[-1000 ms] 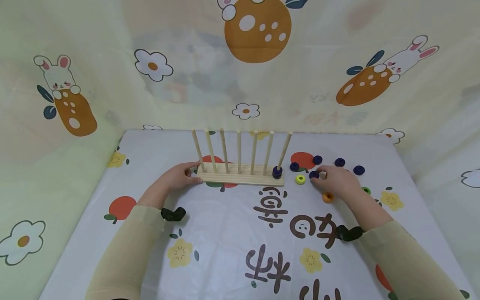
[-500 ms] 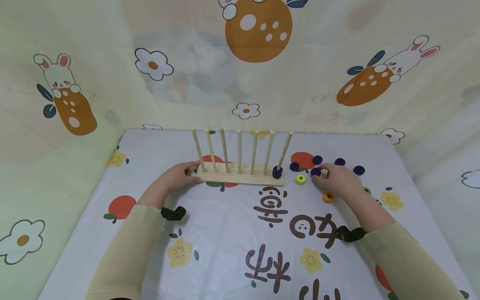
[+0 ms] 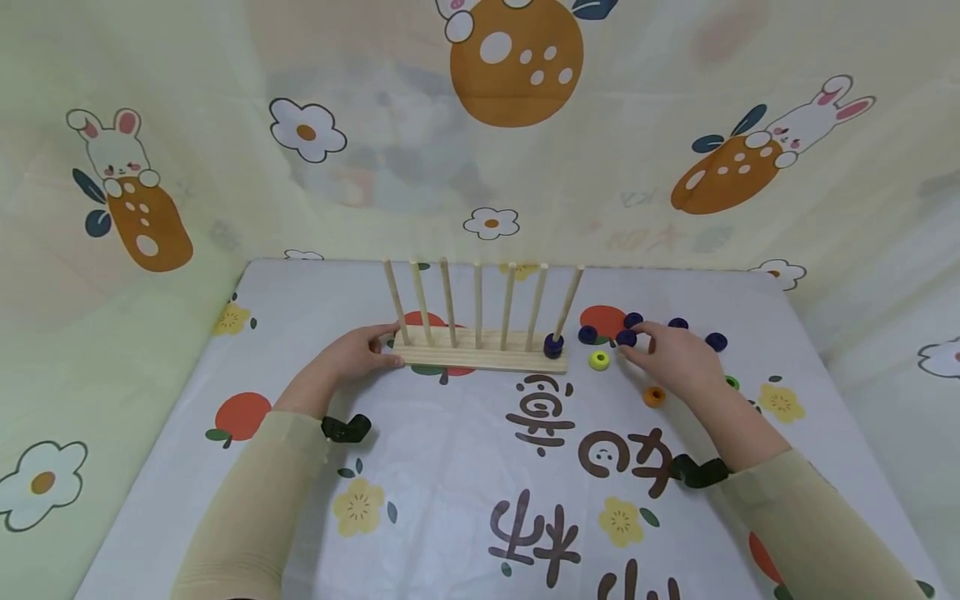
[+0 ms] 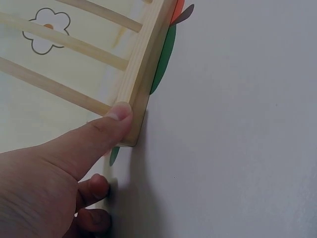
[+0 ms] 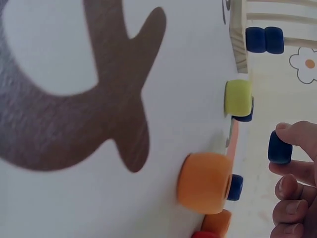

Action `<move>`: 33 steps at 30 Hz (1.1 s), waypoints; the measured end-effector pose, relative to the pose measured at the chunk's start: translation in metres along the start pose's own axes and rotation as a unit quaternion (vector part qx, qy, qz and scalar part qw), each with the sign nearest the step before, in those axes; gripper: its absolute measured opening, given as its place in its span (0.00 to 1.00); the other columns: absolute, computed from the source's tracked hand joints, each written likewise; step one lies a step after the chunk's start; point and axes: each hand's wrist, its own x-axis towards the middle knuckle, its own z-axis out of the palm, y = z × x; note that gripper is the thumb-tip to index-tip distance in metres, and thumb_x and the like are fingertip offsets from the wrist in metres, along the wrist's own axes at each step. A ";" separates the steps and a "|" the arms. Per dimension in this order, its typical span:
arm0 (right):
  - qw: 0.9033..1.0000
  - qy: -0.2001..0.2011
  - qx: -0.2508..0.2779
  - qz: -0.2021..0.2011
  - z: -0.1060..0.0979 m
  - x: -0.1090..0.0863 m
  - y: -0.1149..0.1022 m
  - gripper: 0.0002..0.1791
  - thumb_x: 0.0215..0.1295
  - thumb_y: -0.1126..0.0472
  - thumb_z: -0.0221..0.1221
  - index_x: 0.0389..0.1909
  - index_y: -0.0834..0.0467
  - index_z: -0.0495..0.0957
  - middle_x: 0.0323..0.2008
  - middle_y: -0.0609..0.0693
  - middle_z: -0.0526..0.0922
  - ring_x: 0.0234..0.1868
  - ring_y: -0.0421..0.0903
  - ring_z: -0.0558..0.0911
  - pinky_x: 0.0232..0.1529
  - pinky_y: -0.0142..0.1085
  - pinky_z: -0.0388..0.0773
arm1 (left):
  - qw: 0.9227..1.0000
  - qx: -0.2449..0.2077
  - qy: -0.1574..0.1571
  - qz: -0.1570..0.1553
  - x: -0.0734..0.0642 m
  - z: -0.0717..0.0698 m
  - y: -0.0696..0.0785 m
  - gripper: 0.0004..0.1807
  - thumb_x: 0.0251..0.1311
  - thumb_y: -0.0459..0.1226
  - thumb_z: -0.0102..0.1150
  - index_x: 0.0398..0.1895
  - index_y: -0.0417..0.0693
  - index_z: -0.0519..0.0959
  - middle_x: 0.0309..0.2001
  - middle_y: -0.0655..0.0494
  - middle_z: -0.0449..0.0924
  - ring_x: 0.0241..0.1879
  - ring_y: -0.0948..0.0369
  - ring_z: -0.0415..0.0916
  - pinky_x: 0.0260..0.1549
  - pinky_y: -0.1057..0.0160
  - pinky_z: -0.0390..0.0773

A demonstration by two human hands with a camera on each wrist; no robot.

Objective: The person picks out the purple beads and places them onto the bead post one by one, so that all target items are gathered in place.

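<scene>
A wooden peg rack (image 3: 480,354) with a row of upright pegs stands on the table. Two dark blue beads (image 5: 265,40) are stacked on its rightmost peg. My left hand (image 3: 356,354) grips the rack's left end; in the left wrist view its thumb (image 4: 119,111) lies on the base and the contact of the other fingers is hidden. Between thumb and index finger, my right hand (image 3: 678,358) pinches another dark blue bead (image 5: 280,148), held above the table right of the rack.
Around the right hand lie loose beads: yellow-green (image 3: 599,360), orange (image 3: 654,397), partly hidden green (image 3: 732,382), and several dark blue ones, one at the far right (image 3: 716,342). A red bead (image 5: 205,234) shows at the right wrist view's bottom. A patterned cloth wall (image 3: 375,200) rises behind.
My right hand has raised the pinched dark blue bead off the table and shifted it slightly away from me. The left hand and the rack have stayed in place.
</scene>
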 end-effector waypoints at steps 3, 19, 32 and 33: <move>1.000 0.007 0.000 -0.008 -0.002 -0.001 -0.003 0.35 0.66 0.40 0.59 0.65 0.60 0.71 0.35 0.57 0.81 0.31 0.51 0.76 0.24 0.38 0.71 | 1.000 0.005 0.001 -0.003 0.000 -0.001 0.000 0.43 0.58 0.53 0.68 0.76 0.63 0.61 0.36 0.49 0.67 0.37 0.54 0.64 0.35 0.57 0.63; 0.998 0.048 0.035 -0.019 -0.027 -0.014 -0.021 0.38 0.66 0.34 0.57 0.65 0.59 0.71 0.34 0.55 0.79 0.31 0.52 0.74 0.26 0.38 0.68 | 1.000 0.009 0.001 -0.001 0.000 0.001 0.003 0.43 0.59 0.52 0.68 0.76 0.61 0.61 0.36 0.50 0.66 0.37 0.54 0.64 0.35 0.57 0.63; 0.995 0.072 0.065 -0.028 -0.048 -0.024 -0.042 0.40 0.65 0.30 0.53 0.65 0.57 0.72 0.32 0.54 0.77 0.32 0.52 0.72 0.29 0.41 0.67 | 1.000 0.005 0.003 0.004 -0.001 0.002 0.002 0.43 0.58 0.52 0.69 0.76 0.59 0.62 0.36 0.50 0.67 0.37 0.55 0.65 0.34 0.57 0.63; 0.995 0.072 0.068 -0.029 -0.050 -0.025 -0.044 0.40 0.65 0.30 0.52 0.65 0.57 0.72 0.32 0.54 0.77 0.32 0.52 0.72 0.29 0.41 0.67 | 1.000 0.004 0.003 0.003 -0.001 0.002 0.002 0.43 0.58 0.52 0.69 0.76 0.59 0.62 0.36 0.50 0.67 0.37 0.55 0.65 0.34 0.57 0.63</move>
